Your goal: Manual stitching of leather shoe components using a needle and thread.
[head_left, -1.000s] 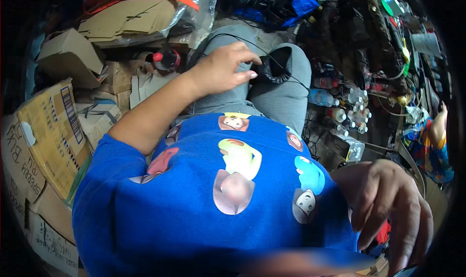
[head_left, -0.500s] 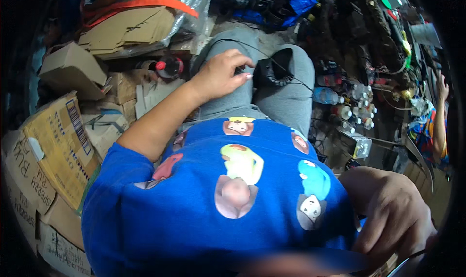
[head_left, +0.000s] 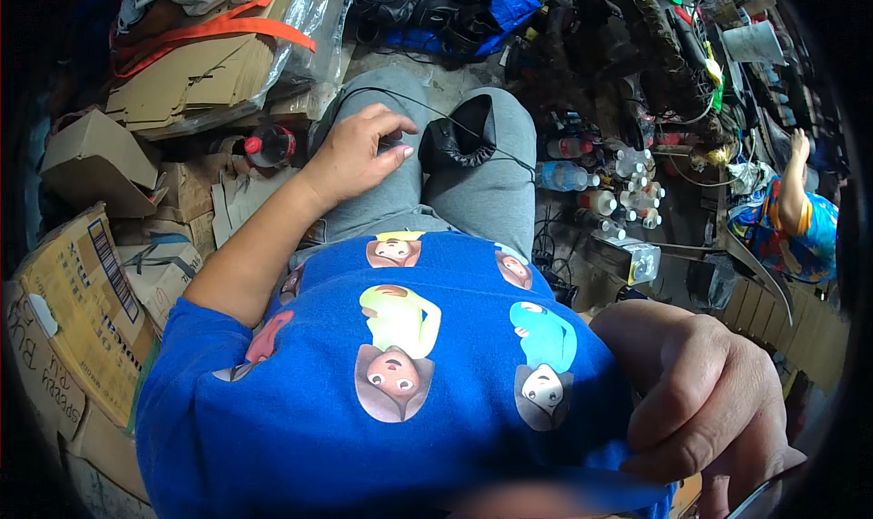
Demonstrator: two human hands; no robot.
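Note:
My left hand (head_left: 359, 155) rests over my left thigh, its fingers loosely curled, with the thumb apart from them and nothing visible between. Just right of it, a black shoe-like piece (head_left: 459, 137) with a ridged edge and a dark opening lies between my thighs. Across both legs runs a thin black cord (head_left: 400, 94), passing over that piece. My right hand (head_left: 714, 396) is raised close to the camera at the lower right, its fingers bent and pressed together. Whatever they may pinch is hidden from view.
Cardboard boxes (head_left: 82, 310) are piled at my left, near a red-capped bottle (head_left: 270, 146). Black shoes (head_left: 436, 10) lie on a blue sheet ahead. Several plastic bottles (head_left: 564, 175) stand to the right. Farther right, another person's arm (head_left: 794, 183) shows.
The whole view has shifted, so my legs and the boxes appear farther left. My left hand keeps its place over the thigh. My right hand stays raised near the camera, its fingers bent.

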